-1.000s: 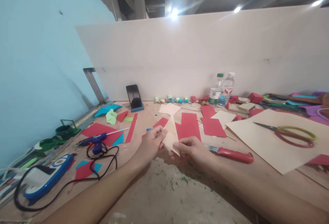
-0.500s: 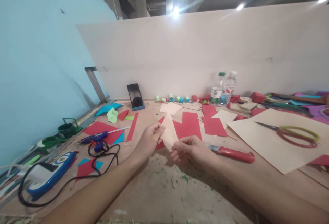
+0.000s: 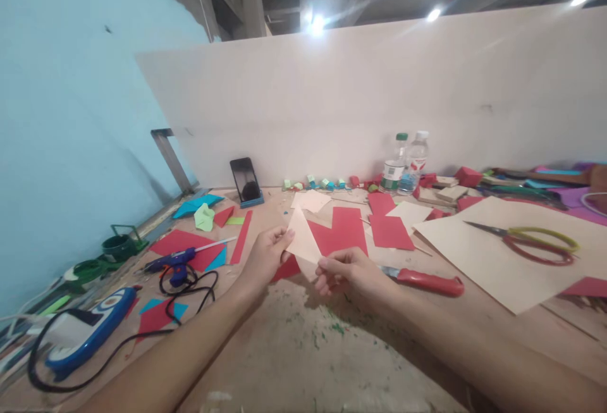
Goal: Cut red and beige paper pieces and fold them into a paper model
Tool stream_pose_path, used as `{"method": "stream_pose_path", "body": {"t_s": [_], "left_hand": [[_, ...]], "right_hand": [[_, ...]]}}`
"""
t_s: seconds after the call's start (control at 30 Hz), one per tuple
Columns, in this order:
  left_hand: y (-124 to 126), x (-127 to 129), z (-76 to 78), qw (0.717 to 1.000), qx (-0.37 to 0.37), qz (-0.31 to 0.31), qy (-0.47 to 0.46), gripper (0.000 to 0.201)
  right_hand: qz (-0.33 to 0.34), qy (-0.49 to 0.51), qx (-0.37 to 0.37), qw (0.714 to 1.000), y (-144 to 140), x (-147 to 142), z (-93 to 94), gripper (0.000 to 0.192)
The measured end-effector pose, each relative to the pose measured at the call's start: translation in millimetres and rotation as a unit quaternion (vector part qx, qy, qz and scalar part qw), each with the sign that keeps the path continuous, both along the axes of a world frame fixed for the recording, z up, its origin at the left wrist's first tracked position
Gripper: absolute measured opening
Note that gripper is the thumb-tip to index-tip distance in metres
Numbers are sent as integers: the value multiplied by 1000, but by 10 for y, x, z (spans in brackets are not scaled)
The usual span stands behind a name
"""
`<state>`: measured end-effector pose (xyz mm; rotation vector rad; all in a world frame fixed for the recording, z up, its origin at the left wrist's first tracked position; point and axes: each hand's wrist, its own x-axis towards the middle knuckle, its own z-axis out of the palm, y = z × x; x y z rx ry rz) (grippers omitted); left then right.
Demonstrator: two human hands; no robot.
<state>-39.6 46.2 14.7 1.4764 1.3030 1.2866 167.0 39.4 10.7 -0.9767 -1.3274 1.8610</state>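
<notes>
A folded piece of cream paper [image 3: 303, 236], with a pointed top, is held up between both hands above the table. My left hand [image 3: 271, 250] pinches its left edge between thumb and fingers. At the lower right corner, my right hand [image 3: 348, 271] grips the paper with thumb and forefinger, the other fingers curled beneath. Behind the paper lies a notched sheet of red paper [image 3: 348, 229], partly hidden by it. A red-handled utility knife [image 3: 429, 281] rests just right of my right hand.
Scissors [image 3: 538, 242] lie on a large cream sheet [image 3: 502, 286] at right. On the left are a blue glue gun [image 3: 177, 264] with its black cord and a power strip [image 3: 92, 331]. A phone [image 3: 245, 179] on a stand and two bottles [image 3: 393, 169] stand along the back panel.
The cream paper has tilted slightly and shows a broader face, with a fold line across its lower part. Both hands keep hold of it. The whole view has shifted a little.
</notes>
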Motion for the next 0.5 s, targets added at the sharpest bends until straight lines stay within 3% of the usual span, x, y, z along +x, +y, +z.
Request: {"method": "stream_pose_path", "body": {"t_s": [0.17, 0.3, 0.37, 0.5], "left_hand": [[79, -98, -69, 999, 21, 47, 13, 41], [33, -129, -23, 993, 74, 81, 55, 35], [-50, -98, 5, 988, 108, 60, 97, 28], [-179, -39, -28, 960, 186, -67, 197, 14]], "right_hand": [[-6, -4, -9, 1000, 8, 16, 23, 46], [-24, -5, -23, 999, 33, 25, 1, 40], [-37, 2, -38, 999, 51, 26, -18, 44], [-69, 33, -49, 996, 79, 43, -49, 50]]}}
